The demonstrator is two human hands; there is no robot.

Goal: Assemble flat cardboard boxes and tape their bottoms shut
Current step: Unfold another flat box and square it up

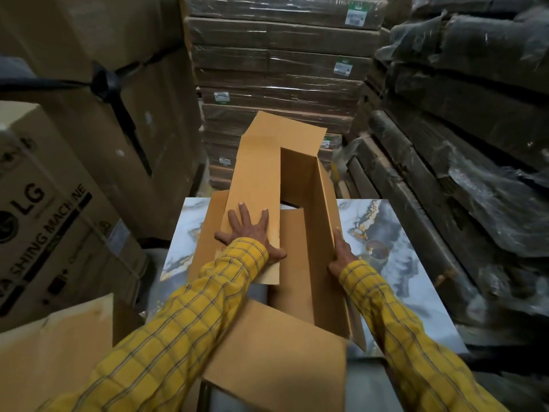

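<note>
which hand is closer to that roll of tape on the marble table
Right. The right hand rests on the box wall just beside the tape roll; the left hand presses a flap across the box.

The scene is dim overall, with soft light falling from above onto the cardboard box [297, 203], which is the brightest thing in view. Around the box everything sinks into murky shadow, darkest to its right among the wrapped stacks [475, 114], whose plastic catches faint glare. Wide-angle distortion bends the edges, and the printed carton [44, 218] left of the box looks smeared and soft.
</note>
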